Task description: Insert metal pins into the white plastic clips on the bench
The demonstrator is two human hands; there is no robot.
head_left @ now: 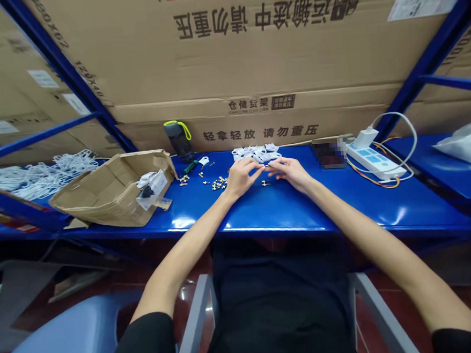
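Note:
Over the blue table [278, 211], my left hand [241, 177] and my right hand [290, 172] meet at the fingertips. Between them is a small pale piece [266, 166], too small to name, which the fingers of both hands pinch. Behind the hands lies a pile of white and grey parts [257, 153]. Several small metal pieces [220, 183] are scattered left of my left hand. A couple more small metal pieces [265, 183] lie on the table just below the hands.
An open cardboard box [107, 191] stands at the left, with white cords [45, 173] behind it. A dark bottle [179, 141] and a green tool [191, 166] are near the back. At the right are a dark object [329, 154] and a power strip [375, 160] with cables.

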